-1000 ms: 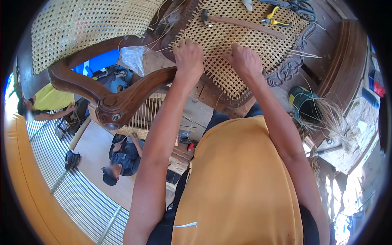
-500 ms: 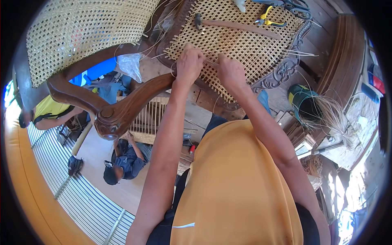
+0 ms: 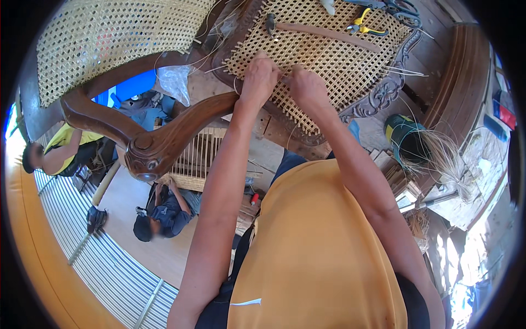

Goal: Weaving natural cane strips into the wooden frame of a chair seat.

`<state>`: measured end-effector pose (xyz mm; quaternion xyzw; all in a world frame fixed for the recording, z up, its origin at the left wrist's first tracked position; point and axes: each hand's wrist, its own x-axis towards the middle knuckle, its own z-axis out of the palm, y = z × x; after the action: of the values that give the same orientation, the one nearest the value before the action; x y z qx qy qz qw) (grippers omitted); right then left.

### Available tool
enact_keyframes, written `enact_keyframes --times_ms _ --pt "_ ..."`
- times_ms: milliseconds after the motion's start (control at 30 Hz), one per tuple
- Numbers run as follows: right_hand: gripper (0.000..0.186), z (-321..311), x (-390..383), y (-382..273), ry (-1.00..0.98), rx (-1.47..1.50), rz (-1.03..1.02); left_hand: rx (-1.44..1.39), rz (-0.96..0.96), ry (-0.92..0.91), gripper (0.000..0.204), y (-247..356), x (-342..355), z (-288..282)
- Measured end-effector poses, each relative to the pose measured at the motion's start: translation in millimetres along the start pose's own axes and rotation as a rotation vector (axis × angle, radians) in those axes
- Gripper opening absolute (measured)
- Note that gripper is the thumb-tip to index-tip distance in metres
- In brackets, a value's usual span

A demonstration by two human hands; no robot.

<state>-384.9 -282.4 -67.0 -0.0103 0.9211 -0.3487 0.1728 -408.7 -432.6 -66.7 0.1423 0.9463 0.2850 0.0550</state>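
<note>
My left hand (image 3: 261, 78) and my right hand (image 3: 307, 90) are close together at the near edge of a woven cane panel (image 3: 334, 71) in a carved dark wood frame (image 3: 378, 98). Both sets of fingers are closed in a pinch, and a short stretch of pale cane strand (image 3: 284, 78) shows between them. The fingertips are mostly hidden behind the backs of the hands. Farther off on the cane lie a hammer (image 3: 323, 35) with a wooden handle and yellow-handled pliers (image 3: 366, 25). Loose strand ends stick out at the panel's right edge.
A second cane panel (image 3: 120, 44) and a curved wooden chair leg (image 3: 181, 129) stand at left. At right is a dark bucket (image 3: 405, 140) with loose cane strands (image 3: 446, 153). Large scissors (image 3: 404, 12) lie at the far edge. Two people work at lower left.
My hands have drawn slightly closer together, still pinching at the panel's near edge. The whole view has shifted a little. The person in yellow at far left has moved an arm.
</note>
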Motion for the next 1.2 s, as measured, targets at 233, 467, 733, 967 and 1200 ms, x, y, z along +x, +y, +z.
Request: enact_keyframes --times_ms 233,467,733,967,1200 --pt "0.014 -1 -3 0 0.020 0.001 0.010 0.111 -0.032 0.059 0.009 6 4 -14" --pt "0.017 4 4 -4 -0.074 -0.059 0.015 0.173 -0.049 -0.022 0.008 1 5 -8" --pt "0.032 -6 6 4 -0.040 -0.027 0.057 0.104 -0.083 -0.026 0.014 12 -6 1" --pt "0.037 -62 -15 34 0.012 -0.178 0.019 0.037 0.024 0.027 0.015 41 -9 7" --pt "0.030 -16 -14 35 0.036 -0.026 0.068 -0.209 -0.185 -0.127 0.014 26 1 -2"
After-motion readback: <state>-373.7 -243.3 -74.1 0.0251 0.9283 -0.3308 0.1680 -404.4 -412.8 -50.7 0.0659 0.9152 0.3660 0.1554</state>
